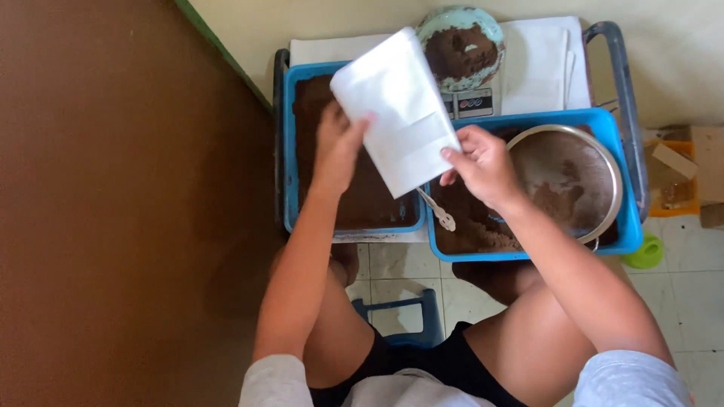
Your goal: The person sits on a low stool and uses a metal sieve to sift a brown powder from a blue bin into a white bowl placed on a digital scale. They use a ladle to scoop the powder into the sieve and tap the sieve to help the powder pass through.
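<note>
Both hands, left [337, 147] and right [483, 162], grip a white pouch [396, 109] over the powder trays [362, 203]; opening it looks due.

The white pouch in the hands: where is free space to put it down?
Both hands, left hand and right hand, hold the white pouch. Bare room: the white cloth right of the bowl. Crowded: both blue trays hold brown powder; a sieve fills the right one.

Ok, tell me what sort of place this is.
Likely a small home workshop for packing powder: blue trays of brown powder, a metal sieve, a scale, and a white pouch in both hands.
</note>
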